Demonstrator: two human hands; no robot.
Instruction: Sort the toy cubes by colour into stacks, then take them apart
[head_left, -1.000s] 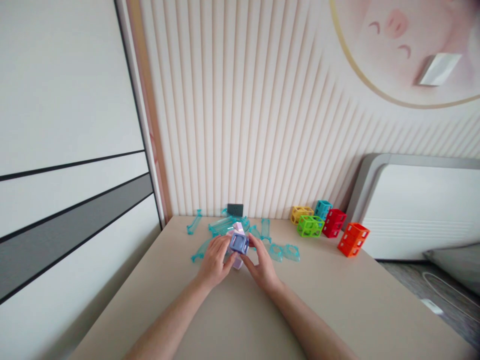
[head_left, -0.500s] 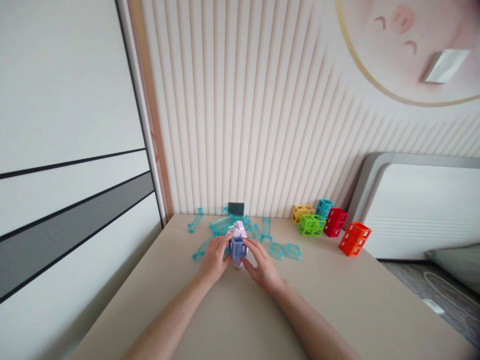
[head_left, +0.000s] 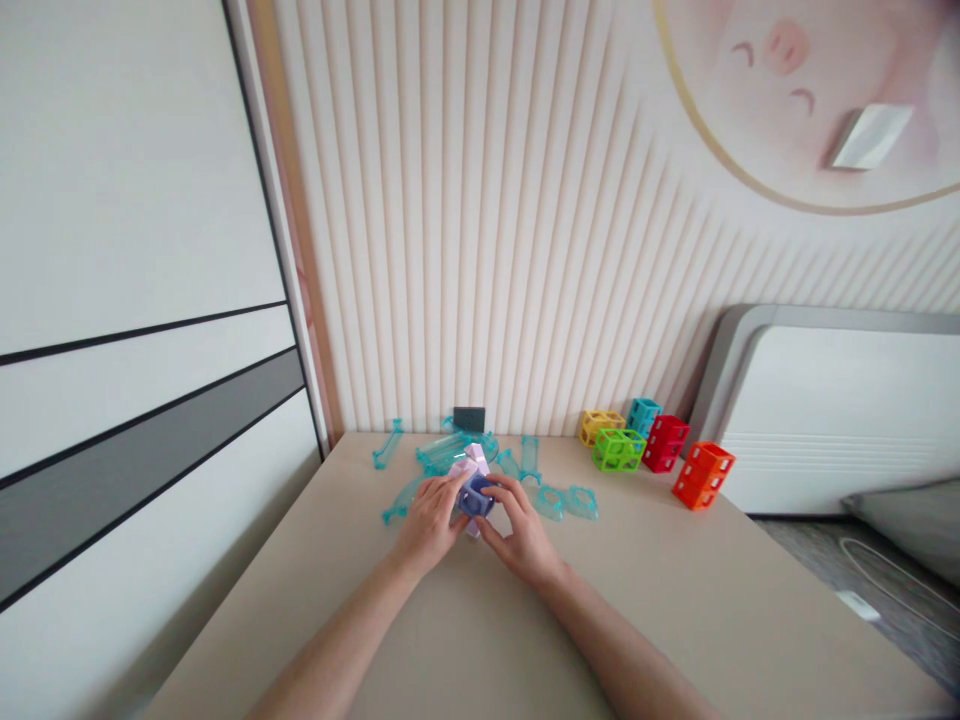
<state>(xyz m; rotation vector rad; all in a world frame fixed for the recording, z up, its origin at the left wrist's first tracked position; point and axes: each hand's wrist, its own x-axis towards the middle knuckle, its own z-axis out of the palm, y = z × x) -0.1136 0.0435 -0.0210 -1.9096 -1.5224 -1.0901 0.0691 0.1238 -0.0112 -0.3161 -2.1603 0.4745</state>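
My left hand [head_left: 430, 520] and my right hand [head_left: 520, 525] meet at the far middle of the beige table [head_left: 675, 620]. Both curl around a small blue open-frame cube [head_left: 475, 496], gripping it from either side. A pale pink block [head_left: 475, 461] sits right behind and under the cube, partly hidden by my fingers. Several clear teal track pieces [head_left: 442, 452] lie scattered around and behind the hands.
Open-frame cubes stand at the back right: yellow [head_left: 601, 425], green [head_left: 619, 449], teal [head_left: 644, 415], red [head_left: 666, 443] and orange [head_left: 703, 475]. A dark wall socket [head_left: 469, 418] sits low on the ribbed wall. A bed headboard [head_left: 832, 400] adjoins the table's right.
My fingers have closed more tightly around the blue cube, which has turned and sunk slightly between the hands. The hands stay in the same place.
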